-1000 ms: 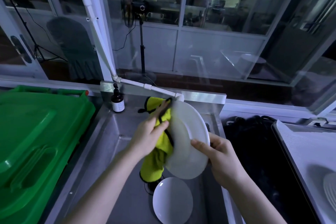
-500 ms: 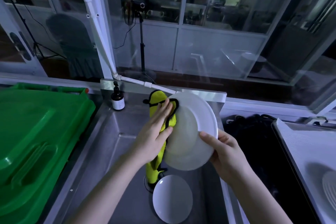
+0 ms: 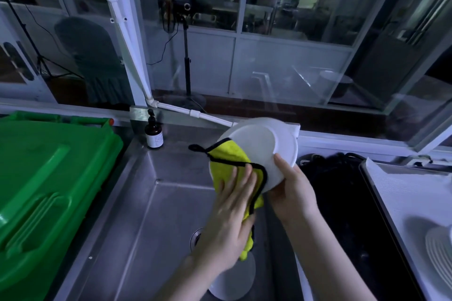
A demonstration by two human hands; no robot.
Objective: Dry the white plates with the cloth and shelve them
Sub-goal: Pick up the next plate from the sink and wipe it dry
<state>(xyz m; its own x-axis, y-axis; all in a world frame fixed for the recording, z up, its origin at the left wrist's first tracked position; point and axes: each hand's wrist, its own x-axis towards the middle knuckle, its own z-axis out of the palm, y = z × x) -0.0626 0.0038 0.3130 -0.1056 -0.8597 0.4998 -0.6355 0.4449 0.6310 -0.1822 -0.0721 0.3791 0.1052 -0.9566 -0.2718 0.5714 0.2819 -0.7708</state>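
Note:
Above the steel sink I hold a white plate tilted, its face turned to me. My right hand grips its lower right rim, thumb on the face. My left hand lies flat with straight fingers on a yellow cloth with black edging, pressing it against the plate's lower left part. The cloth's tail hangs down below my left hand. A second white plate lies in the sink bottom, partly hidden by my left forearm. More white plates are stacked at the far right.
A green bin lid fills the left side. A brown pump bottle stands at the sink's back left corner. A black bag lies right of the sink, then a white-covered tray. A window wall runs behind.
The plate has turned from edge-on to face me and moved right and up. My left hand with the cloth slid down from the upper rim to the lower left part of the plate.

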